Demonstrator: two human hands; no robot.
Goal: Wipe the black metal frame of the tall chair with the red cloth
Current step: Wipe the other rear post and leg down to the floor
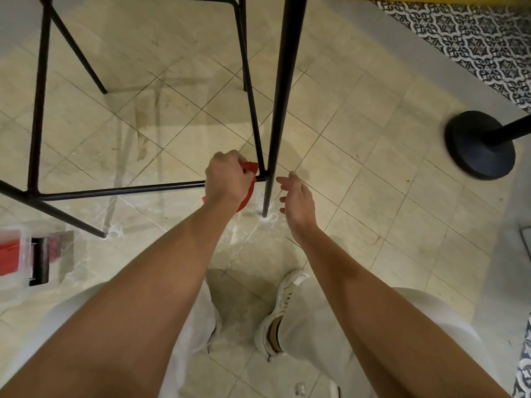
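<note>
Above a white shoe (283, 308), the left hand (228, 179) is curled round the red cloth (249, 167), holding it on the low bar of the frame (123, 191) at the corner joint. The right hand (297, 198) hangs loose-fingered, holding nothing, just right of a thick leg (280, 110). A round black base (478, 145) stands beyond.

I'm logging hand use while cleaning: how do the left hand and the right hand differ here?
The left hand is curled round the red cloth; the right hand holds nothing, fingers relaxed. The left hand holds the cloth at the chair's low crossbar; the right hand hovers beside the thick black leg, seemingly not touching it. Both reach low, near the floor.
</note>
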